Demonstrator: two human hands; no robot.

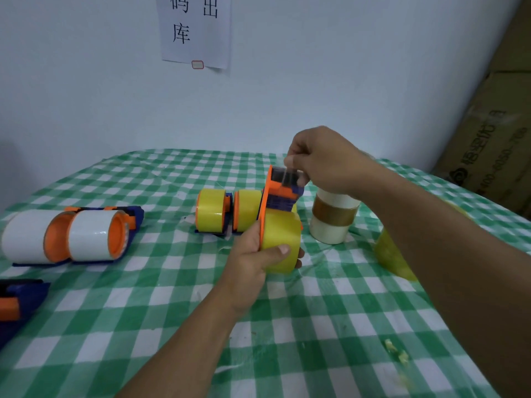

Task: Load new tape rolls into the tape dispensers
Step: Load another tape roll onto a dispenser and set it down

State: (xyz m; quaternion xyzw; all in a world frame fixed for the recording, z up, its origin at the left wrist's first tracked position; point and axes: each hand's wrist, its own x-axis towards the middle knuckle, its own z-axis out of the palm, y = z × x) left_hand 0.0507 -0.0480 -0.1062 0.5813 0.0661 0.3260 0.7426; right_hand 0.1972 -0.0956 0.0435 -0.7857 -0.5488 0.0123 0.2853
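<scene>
My left hand (pixel 253 254) grips a yellow tape roll (pixel 280 239) mounted in an orange and blue dispenser (pixel 280 191), held upright above the table. At the dispenser's top, my right hand (pixel 321 159) pinches the clear tape end (pixel 290 175) over the cutter. Behind it lie two more dispensers with yellow rolls (pixel 221 211). Two dispensers with white rolls (pixel 69 237) lie at the left.
A stack of white and brown tape rolls (pixel 333 218) stands just right of the held dispenser. A yellow roll (pixel 393 257) sits partly behind my right forearm. Another blue and orange dispenser (pixel 20 300) lies at the left edge. Cardboard boxes (pixel 494 139) stand at the right.
</scene>
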